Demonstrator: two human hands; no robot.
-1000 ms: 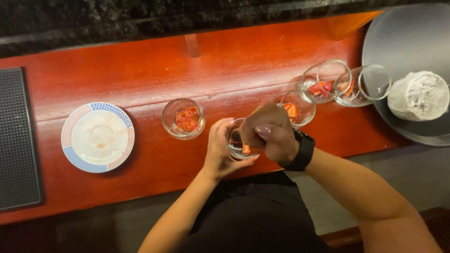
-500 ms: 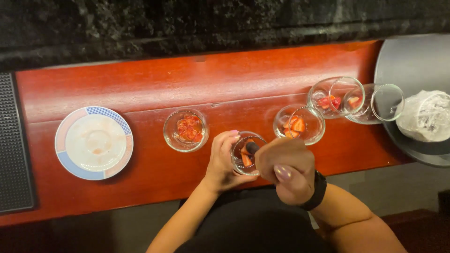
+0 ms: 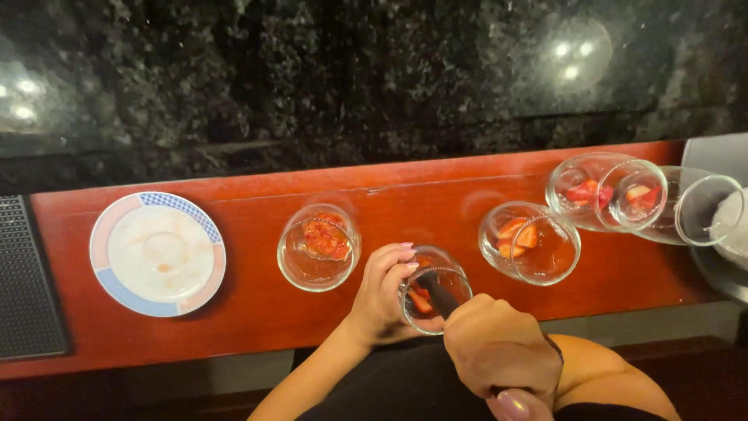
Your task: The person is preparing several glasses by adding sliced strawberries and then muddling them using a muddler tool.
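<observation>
1. Red wooden counter [image 3: 234,343] runs below a black stone wall [image 3: 312,78].
2. Left hand [image 3: 382,300] wraps its fingers around a glass [image 3: 444,308] at the counter's near edge.
3. Right hand [image 3: 499,351] is fisted on a dark muddler [image 3: 438,295] sunk in that glass (strawberry pieces inside).
4. Other glasses [image 3: 318,248] hold fruit; a plate [image 3: 156,253] sits well left.

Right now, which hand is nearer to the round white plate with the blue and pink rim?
Left. The left hand grips the clear glass right of the round white plate; the right hand, holding a dark tool, sits farther right.
</observation>
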